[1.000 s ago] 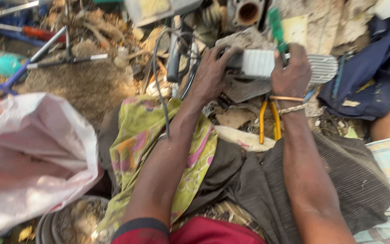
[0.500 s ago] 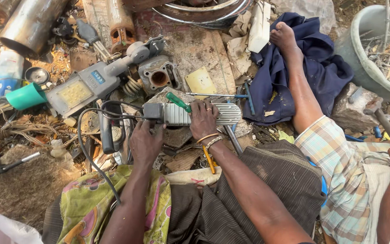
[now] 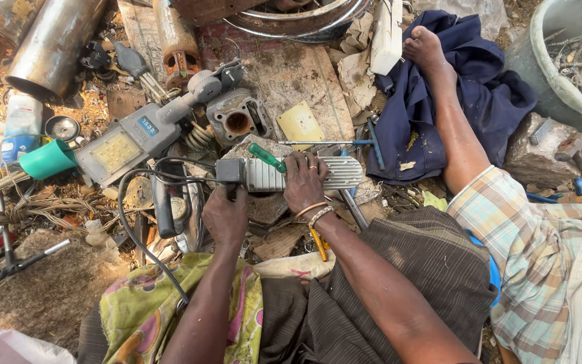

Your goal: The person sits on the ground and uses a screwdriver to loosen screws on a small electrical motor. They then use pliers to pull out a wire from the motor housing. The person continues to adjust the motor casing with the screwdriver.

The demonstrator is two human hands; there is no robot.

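Nearest the viewer, both forearms run out over a lap covered by a dark striped cloth (image 3: 399,283) and a green and pink flowered cloth (image 3: 143,310), which keeps the work low and close to the body. The left hand (image 3: 225,217) is curled shut around the near end of a ribbed grey metal housing (image 3: 291,174), just under the dark block where a black cable (image 3: 133,222) leaves it; that grip looks meant to stop the piece from turning. The right hand (image 3: 306,182), bangles at the wrist, lies over the middle of the housing with its fingers bent down on the ribs, pinning it to the flat stone (image 3: 264,202) beneath. A green-handled screwdriver (image 3: 267,157) sticks up at the thumb side of that hand; whether the fingers actually grip it cannot be told. Yellow-handled pliers (image 3: 316,241) lie just behind the right wrist, within easy reach.

Beyond the left hand sit a grey lamp unit (image 3: 129,143) with a teal plastic cup (image 3: 47,159) at its end, and beyond the knuckles of both hands a small engine cylinder (image 3: 238,121) and a yellow card (image 3: 300,124). Off to the right hand's outer side, another person's bare leg (image 3: 449,121) rests on a dark blue cloth (image 3: 473,101), their checked shirt (image 3: 540,243) close by. Farthest out are rusty pipes (image 3: 55,40) and a grey bucket (image 3: 560,81) of metal scraps
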